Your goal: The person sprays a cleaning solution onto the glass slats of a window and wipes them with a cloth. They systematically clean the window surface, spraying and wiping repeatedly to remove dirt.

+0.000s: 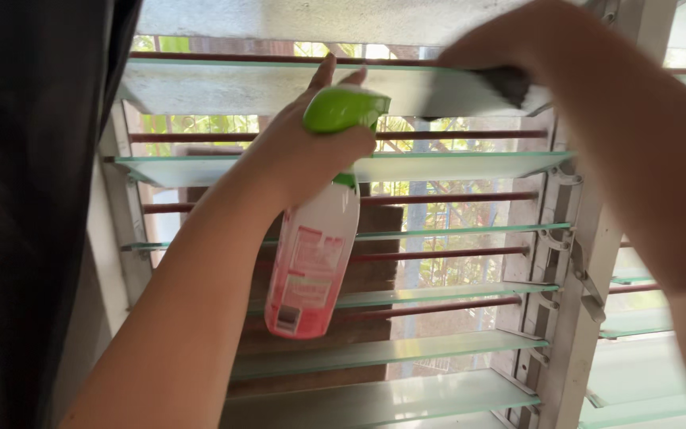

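My left hand [303, 147] grips a spray bottle [315, 254] with a green trigger head [344, 108] and a white and pink body, held up in front of a glass louvre window. Its nozzle points toward the top glass slat [240, 86]. My right hand [502, 44] reaches in from the upper right and presses a dark cloth [510, 83] against the right end of that same top slat.
Several horizontal glass slats [343, 167] sit in a grey metal frame [565, 262], with reddish bars [438, 199] behind them. A dark curtain [41, 199] hangs on the left. A second louvre panel [637, 318] lies to the right.
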